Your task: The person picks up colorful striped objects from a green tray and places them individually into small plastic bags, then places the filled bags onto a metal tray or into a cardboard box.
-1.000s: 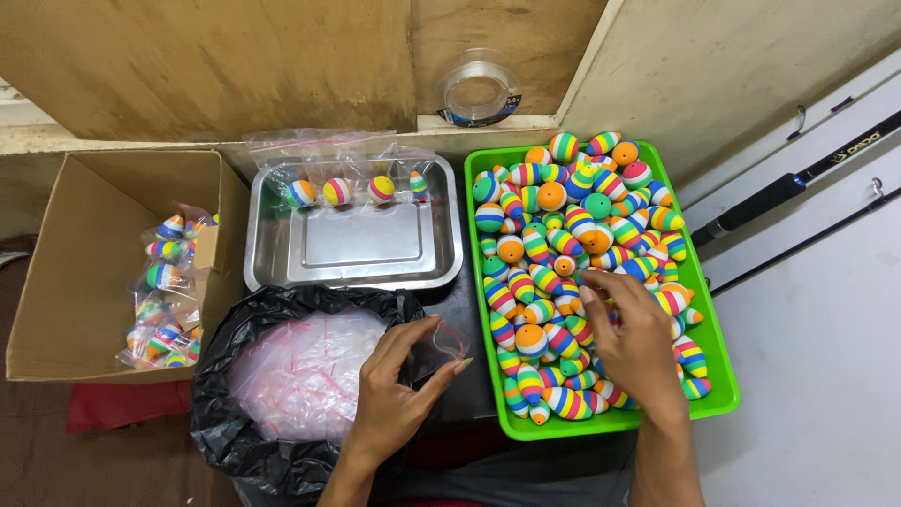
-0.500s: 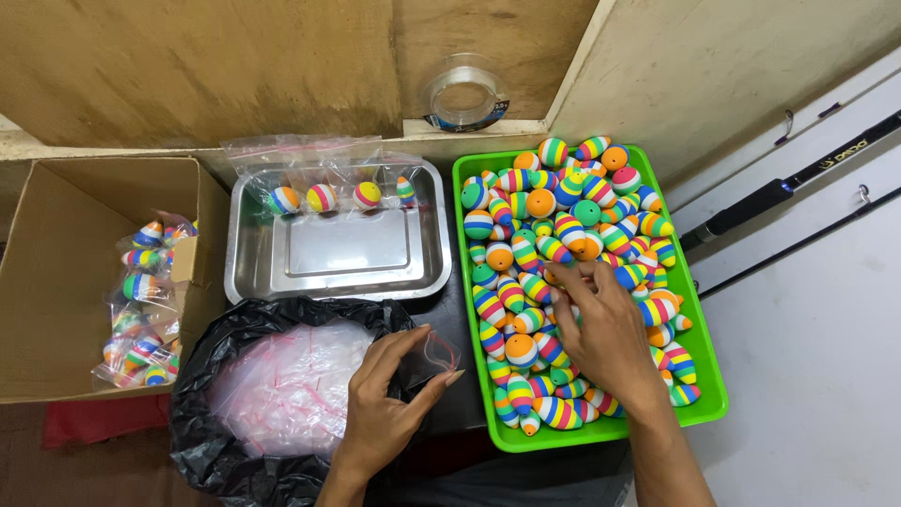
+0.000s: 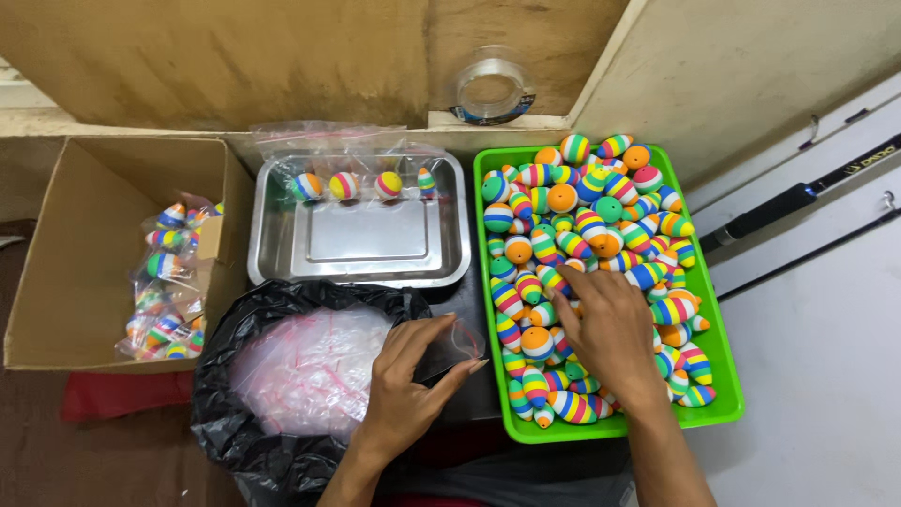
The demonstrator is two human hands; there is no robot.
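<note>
Steel tray sits back-centre w/ four striped floats along its far edge; cardboard box at left holds bagged floats. Black bag of clear pouches is front-left, just beside the green tray, which is nearly full, little bare room. Left hand pinches a small clear pouch over the black bag's rim. Right hand lies palm-down on the floats, fingers spread; prob. nothing gripped, hard to tell.
</note>
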